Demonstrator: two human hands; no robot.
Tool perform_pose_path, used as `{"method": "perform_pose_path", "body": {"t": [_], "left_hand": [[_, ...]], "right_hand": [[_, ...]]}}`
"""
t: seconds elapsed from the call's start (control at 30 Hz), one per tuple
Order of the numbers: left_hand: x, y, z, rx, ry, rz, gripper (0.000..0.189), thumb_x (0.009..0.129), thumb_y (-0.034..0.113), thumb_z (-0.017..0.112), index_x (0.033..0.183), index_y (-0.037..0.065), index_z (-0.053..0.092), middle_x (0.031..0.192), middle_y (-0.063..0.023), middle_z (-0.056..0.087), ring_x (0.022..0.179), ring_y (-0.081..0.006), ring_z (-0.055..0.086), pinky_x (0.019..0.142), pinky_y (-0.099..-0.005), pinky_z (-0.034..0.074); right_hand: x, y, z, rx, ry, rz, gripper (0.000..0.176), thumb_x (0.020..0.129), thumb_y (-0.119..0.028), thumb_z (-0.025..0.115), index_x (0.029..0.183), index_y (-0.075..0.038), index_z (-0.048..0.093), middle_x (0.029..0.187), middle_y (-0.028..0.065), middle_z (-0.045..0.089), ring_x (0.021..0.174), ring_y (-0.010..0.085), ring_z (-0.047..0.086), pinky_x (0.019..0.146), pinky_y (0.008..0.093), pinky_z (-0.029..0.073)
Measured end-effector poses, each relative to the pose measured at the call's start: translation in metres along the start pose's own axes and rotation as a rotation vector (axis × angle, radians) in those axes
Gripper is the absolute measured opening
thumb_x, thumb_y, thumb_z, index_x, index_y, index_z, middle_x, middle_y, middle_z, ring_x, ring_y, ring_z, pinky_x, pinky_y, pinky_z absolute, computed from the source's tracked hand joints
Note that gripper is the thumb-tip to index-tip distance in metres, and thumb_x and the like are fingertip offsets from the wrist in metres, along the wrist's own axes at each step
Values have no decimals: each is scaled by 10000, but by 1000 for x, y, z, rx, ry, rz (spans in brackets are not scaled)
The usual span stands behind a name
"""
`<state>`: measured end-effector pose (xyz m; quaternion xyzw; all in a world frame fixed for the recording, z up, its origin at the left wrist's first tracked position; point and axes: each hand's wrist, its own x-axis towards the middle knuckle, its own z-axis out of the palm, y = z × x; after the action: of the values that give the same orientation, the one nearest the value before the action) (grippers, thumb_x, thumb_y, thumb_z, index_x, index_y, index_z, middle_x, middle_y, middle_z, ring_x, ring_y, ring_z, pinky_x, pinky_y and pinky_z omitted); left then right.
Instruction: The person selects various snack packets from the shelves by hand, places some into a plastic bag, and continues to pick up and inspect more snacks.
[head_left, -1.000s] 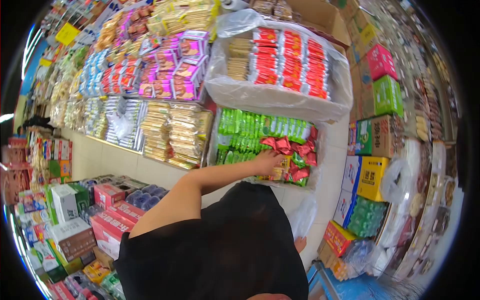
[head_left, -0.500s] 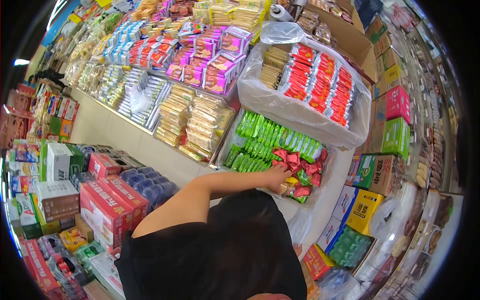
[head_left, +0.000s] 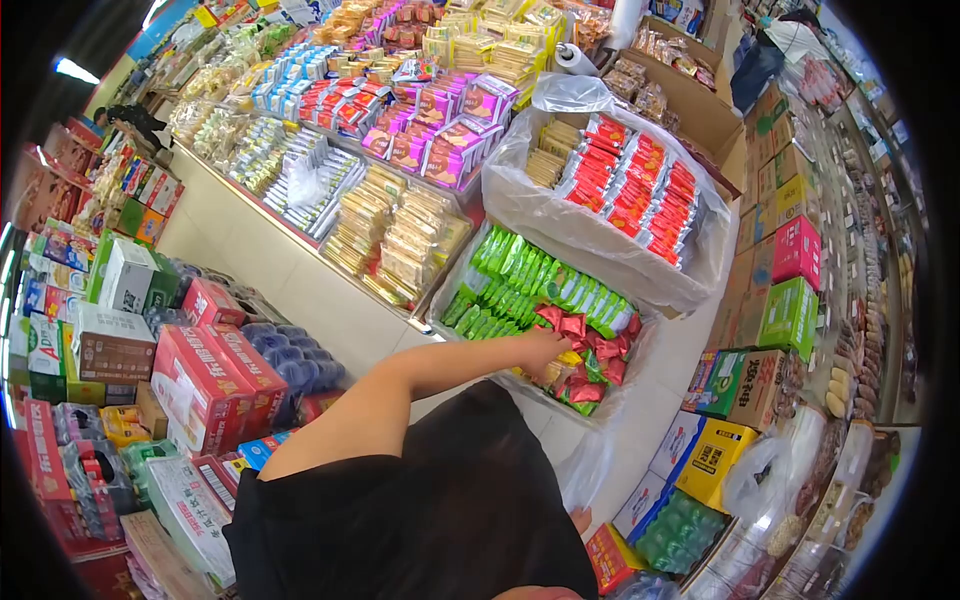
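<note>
My left hand [head_left: 548, 354] reaches into a lined box [head_left: 440, 318] at its near right part, among red wrapped packets [head_left: 612, 352]. Its fingers look closed beside a small yellow wrapper [head_left: 569, 358]; what they hold is too small to make out. Rows of green packets [head_left: 520, 262] fill the back and left of the same box. Lower down, beside the black clothing, only a small part of my right hand [head_left: 580, 518] shows, closed at a clear plastic bag [head_left: 590, 462] that hangs open.
Behind the box is a larger plastic-lined box [head_left: 700, 285] of red and tan packets. Shelves of purple packets [head_left: 455, 140] and biscuits stretch left. Red cartons [head_left: 195, 385] stack at left, a yellow carton [head_left: 715, 455] at right. A person [head_left: 135, 122] is far left.
The view has shifted, so the goods sit lower and the aisle shows more. My left hand remains among the red packets, slightly left in view. The bag remains by my right hand.
</note>
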<state>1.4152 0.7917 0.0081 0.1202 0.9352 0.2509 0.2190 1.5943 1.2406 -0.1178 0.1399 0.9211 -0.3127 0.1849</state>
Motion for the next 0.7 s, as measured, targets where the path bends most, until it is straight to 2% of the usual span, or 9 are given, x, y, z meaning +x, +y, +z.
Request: {"method": "perform_pose_path", "body": {"t": [0.1,0.17,0.23,0.3,0.33,0.4,0.5,0.6,0.7], "left_hand": [[-16,5,-29,-112,114,-49,749,523,264,793,1150,45,448,1077,-161,530,995,-327,523,855,-416,425],[-28,3,-44,-401,225,-18,797,535,256,778,1209,22,424,1072,-193,554,993,-312,553,858,-411,438],[-48,6,-58,-533,292,-41,780,592,280,773,1235,22,413,1083,-148,569,983,-261,574,835,-387,456],[-66,10,-71,-1165,320,-113,635,709,280,724,1218,35,435,1090,-111,580,952,-223,595,821,-361,477],[-74,7,-74,-1161,317,-113,635,709,280,724,1218,35,435,1090,-111,580,952,-223,595,821,-361,477],[-88,1,-78,-1759,296,65,597,793,296,652,1289,84,395,1152,-103,557,1016,-207,570,888,-354,452],[-107,-4,-85,-2036,395,88,568,840,396,566,1298,104,399,1181,-111,546,1045,-234,562,889,-407,456],[-118,-14,-101,-2121,352,284,588,856,469,503,1312,113,394,1219,-118,525,1079,-261,546,889,-462,451],[-127,-16,-123,-2241,404,293,602,864,495,469,1319,110,385,1242,-125,506,1096,-289,535,880,-511,448]], "right_hand": [[-6,2,-2,8,1,-4,322,754,-127,430,928,125,530,908,326,566,885,468,536,785,464,415],[-9,3,1,16,29,-13,309,747,-120,431,911,119,536,882,324,570,869,465,544,773,467,418],[-5,8,0,24,63,-18,295,739,-113,431,894,113,541,855,321,573,854,462,552,761,471,422],[2,17,6,-41,31,-10,252,729,-103,443,842,100,542,805,308,578,809,455,565,736,477,428],[3,17,9,-37,31,-7,252,729,-103,443,842,100,542,805,308,578,809,455,565,736,477,428],[7,15,11,-64,94,-32,220,725,-97,452,802,93,533,769,295,576,763,451,565,705,478,429],[23,21,17,78,50,-5,204,723,-90,458,784,93,523,754,286,572,735,443,558,687,474,425],[25,-6,7,17,52,-68,203,725,-93,460,782,92,521,736,279,567,712,435,552,676,471,422],[32,-27,7,-14,68,-61,216,731,-101,465,793,96,527,745,282,573,719,431,557,677,467,422]]}}
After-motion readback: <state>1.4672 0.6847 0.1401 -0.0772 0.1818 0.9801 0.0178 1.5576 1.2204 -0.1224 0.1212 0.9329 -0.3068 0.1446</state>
